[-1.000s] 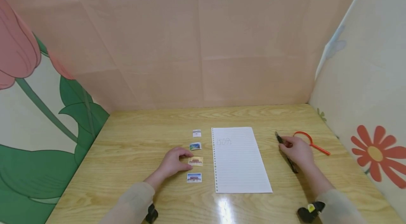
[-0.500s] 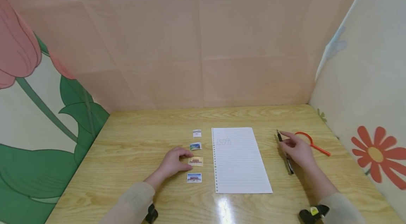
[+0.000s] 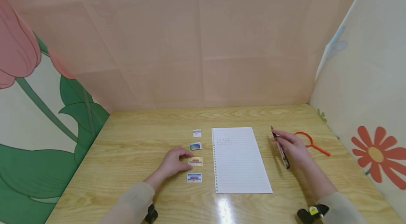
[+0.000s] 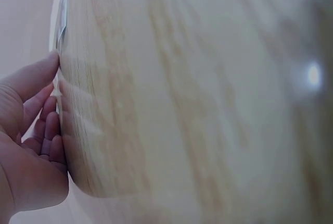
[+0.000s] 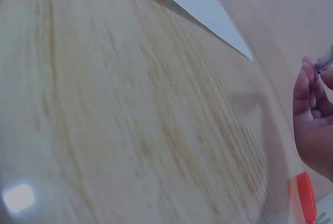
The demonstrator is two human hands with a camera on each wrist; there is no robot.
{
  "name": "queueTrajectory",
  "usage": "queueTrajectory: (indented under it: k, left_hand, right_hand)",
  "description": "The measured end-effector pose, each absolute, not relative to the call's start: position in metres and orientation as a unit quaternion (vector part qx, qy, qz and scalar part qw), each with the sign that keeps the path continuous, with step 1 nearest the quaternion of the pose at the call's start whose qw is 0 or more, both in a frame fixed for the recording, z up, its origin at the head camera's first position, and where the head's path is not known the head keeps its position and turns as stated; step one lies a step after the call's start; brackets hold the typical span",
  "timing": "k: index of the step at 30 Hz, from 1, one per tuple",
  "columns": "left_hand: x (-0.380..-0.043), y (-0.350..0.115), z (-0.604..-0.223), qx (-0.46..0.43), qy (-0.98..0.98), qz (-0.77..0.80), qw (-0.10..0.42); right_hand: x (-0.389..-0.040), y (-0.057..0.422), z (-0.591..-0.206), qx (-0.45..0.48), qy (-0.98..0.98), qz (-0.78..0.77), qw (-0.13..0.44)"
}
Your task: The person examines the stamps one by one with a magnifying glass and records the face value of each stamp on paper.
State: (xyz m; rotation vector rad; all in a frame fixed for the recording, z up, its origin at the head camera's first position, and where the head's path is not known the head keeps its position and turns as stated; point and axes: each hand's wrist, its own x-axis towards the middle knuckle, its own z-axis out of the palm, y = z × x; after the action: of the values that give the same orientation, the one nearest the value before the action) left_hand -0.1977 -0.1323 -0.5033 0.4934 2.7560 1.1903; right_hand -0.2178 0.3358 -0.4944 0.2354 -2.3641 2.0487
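Observation:
Small stamps lie in a column on the wooden table. My left hand (image 3: 172, 161) rests by the yellow stamp (image 3: 195, 161), with thumb and index fingertips at its lower and upper edges near the left end. Below it lies a stamp with a red building (image 3: 194, 177); above are a green-blue stamp (image 3: 195, 146) and a pale stamp (image 3: 197, 133). To their right is a lined sheet of paper (image 3: 241, 164) with faint handwriting near its top. Right of the sheet, my right hand (image 3: 295, 148) pinches a dark pen (image 3: 281, 151) between thumb and fingers, tilted over the table.
A red-rimmed magnifying glass (image 3: 320, 150) lies just beyond my right hand. Its red handle (image 5: 303, 198) shows low in the right wrist view. A pinkish cloth wall (image 3: 203, 58) closes off the back, with flower-printed panels on both sides.
My right hand has lifted the pen off the table and carried it slightly left towards the paper, its grip shifting. The left hand and the stamps have stayed put.

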Motion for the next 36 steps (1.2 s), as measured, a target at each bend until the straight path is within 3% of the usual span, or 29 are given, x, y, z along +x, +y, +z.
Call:
queueTrajectory:
  k: [8,16,24,36]
  left_hand:
    - [-0.196,-0.132,-0.5,0.144,0.894,0.42,0.063]
    - [-0.182,-0.103,-0.49,0.191,0.88,0.434,-0.017]
    - [-0.162,-0.05,-0.482,0.254,0.883,0.393,-0.028]
    - [-0.158,-0.002,-0.486,0.341,0.901,0.258,-0.069]
  right_hand:
    - [-0.217,0.324,-0.493,0.099,-0.71,0.697,0.023]
    - [-0.223,0.312,-0.494,0.141,-0.705,0.694,0.043]
    - [-0.23,0.296,-0.493,0.151,-0.81,0.567,0.015]
    - [-0.239,0.257,-0.497,0.159,-0.79,0.592,0.018]
